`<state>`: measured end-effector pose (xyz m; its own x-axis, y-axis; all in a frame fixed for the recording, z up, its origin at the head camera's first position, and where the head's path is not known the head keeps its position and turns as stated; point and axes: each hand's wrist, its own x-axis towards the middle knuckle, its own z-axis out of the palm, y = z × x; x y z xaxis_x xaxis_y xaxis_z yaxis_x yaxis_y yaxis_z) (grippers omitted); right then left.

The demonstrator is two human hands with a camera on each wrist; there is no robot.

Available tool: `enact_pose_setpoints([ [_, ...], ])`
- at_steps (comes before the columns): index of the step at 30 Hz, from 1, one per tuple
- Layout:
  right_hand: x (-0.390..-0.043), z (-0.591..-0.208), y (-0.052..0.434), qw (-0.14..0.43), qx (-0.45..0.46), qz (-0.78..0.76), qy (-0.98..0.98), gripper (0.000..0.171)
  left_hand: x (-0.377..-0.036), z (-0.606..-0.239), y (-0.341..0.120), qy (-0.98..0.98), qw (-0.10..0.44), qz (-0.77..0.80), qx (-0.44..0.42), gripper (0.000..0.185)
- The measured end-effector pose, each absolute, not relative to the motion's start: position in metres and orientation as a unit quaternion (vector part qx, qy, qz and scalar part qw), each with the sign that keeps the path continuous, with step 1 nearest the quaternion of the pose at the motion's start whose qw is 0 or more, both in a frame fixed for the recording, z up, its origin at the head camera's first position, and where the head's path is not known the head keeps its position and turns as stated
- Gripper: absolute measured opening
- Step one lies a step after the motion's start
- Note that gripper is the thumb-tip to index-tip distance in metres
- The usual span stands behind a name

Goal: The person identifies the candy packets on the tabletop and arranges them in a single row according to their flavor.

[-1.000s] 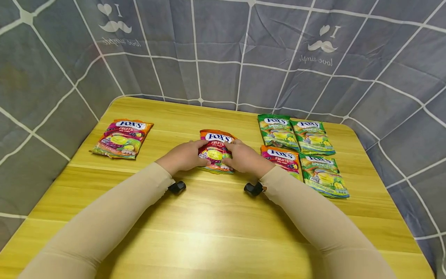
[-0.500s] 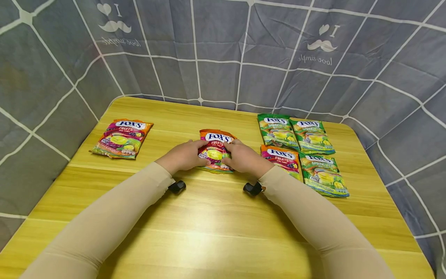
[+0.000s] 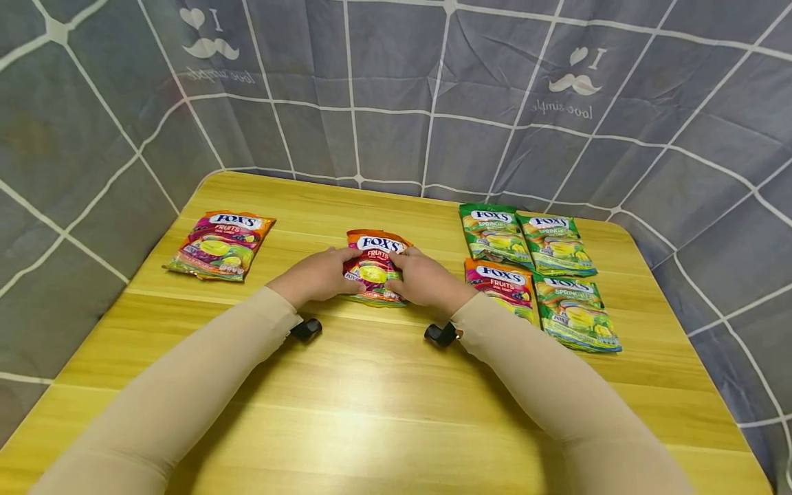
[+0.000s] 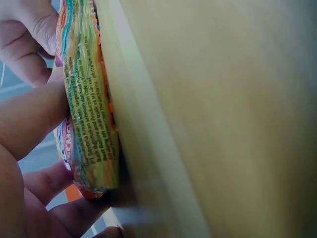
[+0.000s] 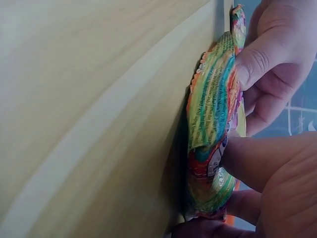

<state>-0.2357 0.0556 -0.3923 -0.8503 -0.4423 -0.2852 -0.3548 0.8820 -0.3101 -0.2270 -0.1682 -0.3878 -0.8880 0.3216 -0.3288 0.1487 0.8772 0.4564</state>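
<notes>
An orange and pink Fox's Fruits candy bag [image 3: 373, 263] lies near the middle of the wooden table [image 3: 371, 385]. My left hand [image 3: 318, 275] grips its left side and my right hand [image 3: 421, 278] grips its right side, thumbs on its front. In the left wrist view the bag [image 4: 89, 104] rests against the tabletop with my thumb [image 4: 29, 119] pressed on it. The right wrist view has the bag [image 5: 213, 129] pinched between my thumb [image 5: 257, 59] and the fingers below.
Another Fruits bag [image 3: 219, 244] lies at the left of the table. At the right lie three green Spring bags [image 3: 559, 244] and one Fruits bag [image 3: 501, 282] in a block. A grey grid-patterned cloth [image 3: 396, 96] hangs behind and around the table.
Both hands have slid the held bag slightly to the left on the table. The grip is the same.
</notes>
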Motion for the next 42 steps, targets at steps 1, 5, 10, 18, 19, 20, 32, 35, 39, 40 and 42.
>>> enact_pose_setpoints([
  [1,-0.236,-0.392,0.051,0.176,-0.211,-0.124,0.953,0.076,-0.227,-0.387,-0.173,0.947,0.202,0.217,0.123,0.085],
  [5,-0.240,-0.393,0.031,0.172,-0.227,-0.118,0.951,0.076,-0.229,-0.386,-0.194,0.944,0.205,0.230,0.116,0.085],
  [10,-0.245,-0.393,0.005,0.165,-0.241,-0.103,0.951,0.075,-0.232,-0.382,-0.221,0.941,0.218,0.238,0.101,0.087],
  [18,-0.247,-0.392,-0.030,0.166,-0.245,-0.097,0.950,0.085,-0.238,-0.369,-0.248,0.947,0.231,0.207,0.078,0.085],
  [19,-0.247,-0.392,-0.034,0.166,-0.244,-0.095,0.951,0.087,-0.238,-0.368,-0.250,0.948,0.233,0.203,0.075,0.085],
  [20,-0.247,-0.392,-0.037,0.166,-0.242,-0.090,0.952,0.089,-0.240,-0.368,-0.252,0.948,0.233,0.203,0.076,0.085],
  [32,-0.248,-0.389,-0.055,0.158,-0.227,-0.084,0.957,0.090,-0.247,-0.359,-0.260,0.948,0.247,0.188,0.065,0.085],
  [35,-0.248,-0.389,-0.057,0.158,-0.228,-0.084,0.957,0.090,-0.248,-0.358,-0.261,0.949,0.247,0.183,0.063,0.084],
  [39,-0.248,-0.388,-0.058,0.159,-0.229,-0.085,0.957,0.090,-0.250,-0.360,-0.262,0.949,0.248,0.183,0.060,0.085],
  [40,-0.248,-0.388,-0.058,0.158,-0.228,-0.085,0.957,0.090,-0.250,-0.360,-0.262,0.950,0.247,0.183,0.060,0.085],
  [42,-0.248,-0.388,-0.058,0.160,-0.227,-0.089,0.957,0.091,-0.250,-0.360,-0.262,0.949,0.247,0.184,0.060,0.084],
])
